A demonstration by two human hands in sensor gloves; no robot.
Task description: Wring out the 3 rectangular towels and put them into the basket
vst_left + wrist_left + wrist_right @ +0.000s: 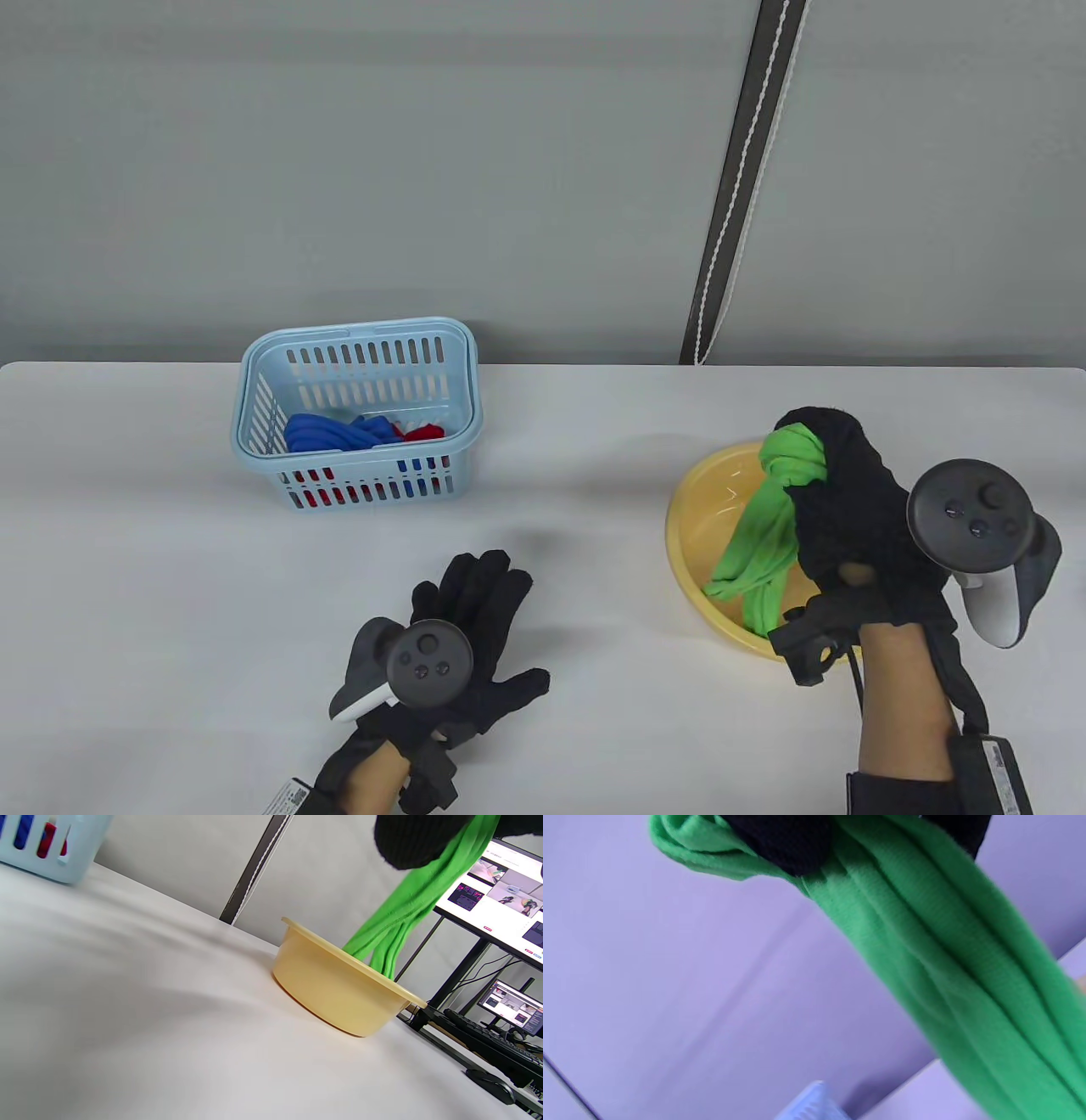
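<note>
Green towel (768,526) hangs lengthwise into basin (691,518).

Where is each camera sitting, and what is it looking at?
Table view: above, looking down at the table; both gloved hands show, left hand, right hand.
Left wrist view: low by the table, facing the yellow basin; only the right hand's glove shows.
Right wrist view: under the right hand, facing the green towel.
All three share the towel.
</note>
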